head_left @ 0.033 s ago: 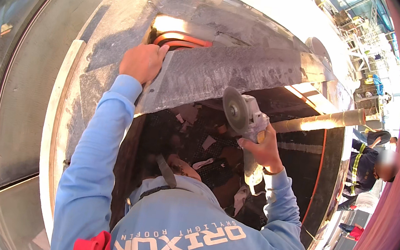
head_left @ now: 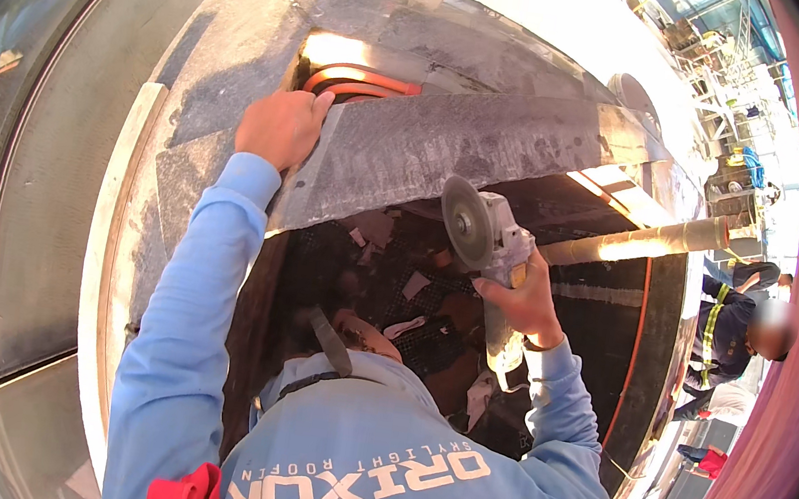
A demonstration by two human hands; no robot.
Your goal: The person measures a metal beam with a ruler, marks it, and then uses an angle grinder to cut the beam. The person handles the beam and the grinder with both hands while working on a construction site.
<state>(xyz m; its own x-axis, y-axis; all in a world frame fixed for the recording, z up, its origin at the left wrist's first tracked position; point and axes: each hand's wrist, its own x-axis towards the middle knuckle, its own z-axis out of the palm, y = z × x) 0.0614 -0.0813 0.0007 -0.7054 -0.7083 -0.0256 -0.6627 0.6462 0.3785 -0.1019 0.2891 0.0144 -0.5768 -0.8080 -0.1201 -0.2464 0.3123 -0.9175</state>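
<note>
Angle grinder (head_left: 509, 246): pale, scuffed body with a round, flat grey disc (head_left: 466, 224); held just below the middle of the grey strip (head_left: 464, 142), our landmark. Strip: rough, mottled, curved along its lower edge. Orange tubes (head_left: 362, 76), smooth and bent, above its left end; a wrapped cylindrical pole (head_left: 638, 243) below its right end. Right hand (head_left: 529, 302): grip clamped round the grinder body, thumb across it, forearm rising from below the strip. Disc tilted; we cannot tell whether it touches the strip. Left hand (head_left: 280, 129): laid palm-down at the strip's left end, fingers curled at the edge and partly hidden; we cannot tell how closed that grip is.
</note>
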